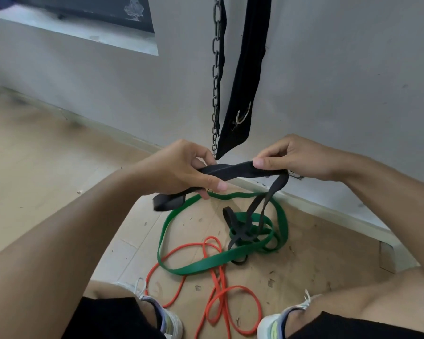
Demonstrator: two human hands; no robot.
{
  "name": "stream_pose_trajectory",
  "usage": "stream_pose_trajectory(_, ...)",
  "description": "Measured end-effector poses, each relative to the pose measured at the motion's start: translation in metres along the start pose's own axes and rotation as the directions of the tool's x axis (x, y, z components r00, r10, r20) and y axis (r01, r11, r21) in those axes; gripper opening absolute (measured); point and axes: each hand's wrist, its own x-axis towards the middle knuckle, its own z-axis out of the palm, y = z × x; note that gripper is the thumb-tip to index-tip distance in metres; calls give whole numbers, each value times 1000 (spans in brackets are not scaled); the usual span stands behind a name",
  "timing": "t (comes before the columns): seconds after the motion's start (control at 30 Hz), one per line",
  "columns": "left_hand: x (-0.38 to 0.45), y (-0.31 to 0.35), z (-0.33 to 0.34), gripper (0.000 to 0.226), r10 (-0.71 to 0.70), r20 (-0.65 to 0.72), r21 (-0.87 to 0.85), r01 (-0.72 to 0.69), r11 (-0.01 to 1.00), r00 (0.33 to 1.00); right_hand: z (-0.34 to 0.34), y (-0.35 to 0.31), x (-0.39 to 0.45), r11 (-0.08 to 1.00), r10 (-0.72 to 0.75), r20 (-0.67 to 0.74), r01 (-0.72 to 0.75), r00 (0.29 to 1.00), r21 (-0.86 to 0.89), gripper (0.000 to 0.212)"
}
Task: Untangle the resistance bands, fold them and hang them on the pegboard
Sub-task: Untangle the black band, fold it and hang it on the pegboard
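A black resistance band (238,171) stretches flat between both hands above the floor. My left hand (181,167) pinches its left part, and a folded end sticks out below that hand. My right hand (296,157) pinches the band's right part with thumb and fingers. From there two black strands drop to the floor and knot through a wide green band (198,264) lying in loops. A thin orange band (218,294) lies coiled on the floor between my feet, crossing under the green one. No pegboard is in view.
A metal chain (216,77) and a black strap with a metal ring (245,77) hang on the grey wall just behind my hands. A white skirting board (328,211) runs along the wall's foot. My shoes (167,319) and knees frame the floor at the bottom.
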Motion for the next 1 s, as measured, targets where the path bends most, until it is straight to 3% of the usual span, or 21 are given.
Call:
stream_pose_trajectory(0.2, 1, -2, -2, 39, -68, 60, 99, 62, 993, 996, 8, 0, -2, 996, 87, 142, -90, 986, 17, 36)
stream_pose_trajectory(0.27, 1, -1, -3, 36, -75, 56, 97, 70, 993, 996, 11, 1, 0, 992, 107, 126, -114, 986, 52, 33)
stream_pose_trajectory(0.33, 1, -2, -4, 33, -87, 63, 109, 80, 991, 994, 13, 4, 3, 988, 104, 71, -111, 992, 110, 18)
stream_pose_trajectory(0.53, 3, -9, -1, 28, -105, 135, 98, 92, 991, 985, 16, 6, 9, 971, 83, -9, -79, 996, 226, 13)
stream_pose_trajectory(0.73, 5, -14, -1, 35, -120, 188, 55, 111, 992, 975, 17, 9, 11, 976, 72, -36, -63, 997, 210, 4)
stream_pose_trajectory(0.87, 7, -13, 8, 47, -62, 183, 7, 61, 998, 981, 22, 6, 12, 957, 66, -82, -40, 994, 286, 2)
stream_pose_trajectory(1.0, 12, -7, 16, 58, 105, 15, -82, -103, 991, 994, 27, -2, 13, 952, 29, -80, -4, 996, 305, 4)
